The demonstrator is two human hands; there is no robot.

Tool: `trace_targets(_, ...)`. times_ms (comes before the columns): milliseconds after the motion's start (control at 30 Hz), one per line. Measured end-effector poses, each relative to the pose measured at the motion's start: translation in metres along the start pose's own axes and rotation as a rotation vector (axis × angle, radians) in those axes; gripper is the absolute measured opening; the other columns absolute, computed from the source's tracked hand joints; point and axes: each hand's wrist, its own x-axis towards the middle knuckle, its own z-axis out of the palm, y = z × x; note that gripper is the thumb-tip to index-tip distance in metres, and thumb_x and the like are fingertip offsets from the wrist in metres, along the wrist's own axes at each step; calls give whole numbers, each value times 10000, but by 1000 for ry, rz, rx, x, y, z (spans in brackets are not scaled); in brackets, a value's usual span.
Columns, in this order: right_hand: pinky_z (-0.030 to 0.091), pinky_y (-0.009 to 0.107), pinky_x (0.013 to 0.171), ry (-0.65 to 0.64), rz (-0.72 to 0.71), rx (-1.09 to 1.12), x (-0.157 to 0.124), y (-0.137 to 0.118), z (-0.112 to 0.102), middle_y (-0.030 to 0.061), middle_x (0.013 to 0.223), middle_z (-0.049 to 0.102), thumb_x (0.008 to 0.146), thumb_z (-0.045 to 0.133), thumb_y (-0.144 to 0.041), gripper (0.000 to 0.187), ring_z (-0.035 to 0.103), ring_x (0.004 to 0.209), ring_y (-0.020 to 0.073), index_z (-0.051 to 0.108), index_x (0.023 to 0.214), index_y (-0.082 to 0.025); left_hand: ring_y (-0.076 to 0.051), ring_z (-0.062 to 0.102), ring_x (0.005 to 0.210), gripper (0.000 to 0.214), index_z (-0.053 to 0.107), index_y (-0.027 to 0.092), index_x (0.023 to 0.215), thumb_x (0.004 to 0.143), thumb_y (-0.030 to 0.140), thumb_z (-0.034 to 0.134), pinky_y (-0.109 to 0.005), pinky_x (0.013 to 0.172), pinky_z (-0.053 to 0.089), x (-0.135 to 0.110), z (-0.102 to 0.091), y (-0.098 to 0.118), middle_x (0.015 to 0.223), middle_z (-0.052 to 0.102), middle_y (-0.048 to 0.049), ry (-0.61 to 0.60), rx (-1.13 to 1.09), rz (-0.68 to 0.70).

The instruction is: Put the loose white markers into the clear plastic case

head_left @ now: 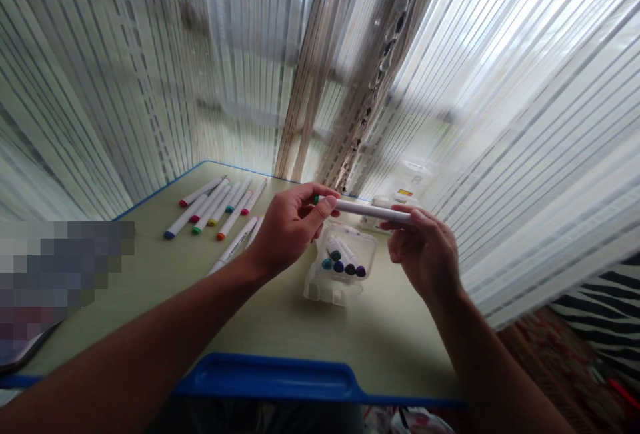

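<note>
Both hands hold one white marker [371, 211] level above the table. My left hand [293, 226] is closed on its left end, where a green cap shows between thumb and fingers. My right hand [425, 247] pinches its right end. Below the marker a clear plastic case [327, 287] lies on the table with three markers [344, 259] in it, caps teal, dark blue and purple.
Several white markers [215, 206] with coloured caps lie in a row at the table's far left, and two more [239, 242] lie by my left wrist. The pale green table [280, 327] has a blue rim. Sheer curtains hang close around it. A small white container [385, 211] stands behind.
</note>
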Motion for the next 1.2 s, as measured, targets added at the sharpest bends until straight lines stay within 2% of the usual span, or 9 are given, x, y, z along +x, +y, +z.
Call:
trace_targets(200, 388, 202, 299, 18, 0, -28, -1, 1, 3, 35, 707, 768, 812, 768, -334, 174, 540, 341, 89, 740, 899, -186, -65, 478, 488, 227, 701, 125, 953, 819, 291, 779, -184, 427, 365, -1, 0, -1, 634, 602, 19, -6, 31, 23)
trace_targets(467, 376, 186, 310, 21, -8, -47, -1, 3, 6, 3, 635, 729, 726, 863, -304, 221, 520, 343, 75, 721, 850, -189, -118, 629, 657, 272, 688, 122, 949, 782, 299, 809, -214, 558, 484, -2, -1, -2, 796, 691, -37, -43, 61, 27)
trace_targets(600, 370, 186, 310, 28, -5, -48, -1, 2, 5, 2, 641, 728, 741, 851, -314, 209, 512, 343, 72, 722, 853, -194, -117, 621, 655, 269, 690, 122, 954, 786, 295, 810, -214, 557, 475, -2, -1, -3, 788, 690, -38, -48, 43, 26)
trace_targets(867, 400, 192, 312, 14, -7, -41, 0, 4, 1, 21, 714, 755, 828, 766, -343, 176, 526, 363, 74, 734, 923, -198, -61, 460, 479, 257, 724, 125, 968, 801, 304, 799, -186, 415, 340, -1, 0, -1, 636, 611, 13, -9, 15, 18)
trace_targets(1033, 402, 204, 305, 26, 7, -11, 1, 5, 0, 39, 720, 759, 869, 705, -339, 194, 545, 371, 91, 751, 968, -179, -59, 486, 478, 289, 719, 107, 1038, 862, 335, 742, -193, 415, 373, 0, 1, -1, 777, 720, -58, 6, -10, 7)
trace_targets(1200, 403, 212, 314, 29, 17, 16, 0, 4, 1, 74, 764, 775, 891, 653, -318, 219, 575, 401, 108, 756, 1003, -160, -51, 492, 458, 323, 690, 96, 1121, 934, 357, 652, -194, 405, 381, 1, 1, -2, 868, 740, -90, 24, -38, -4)
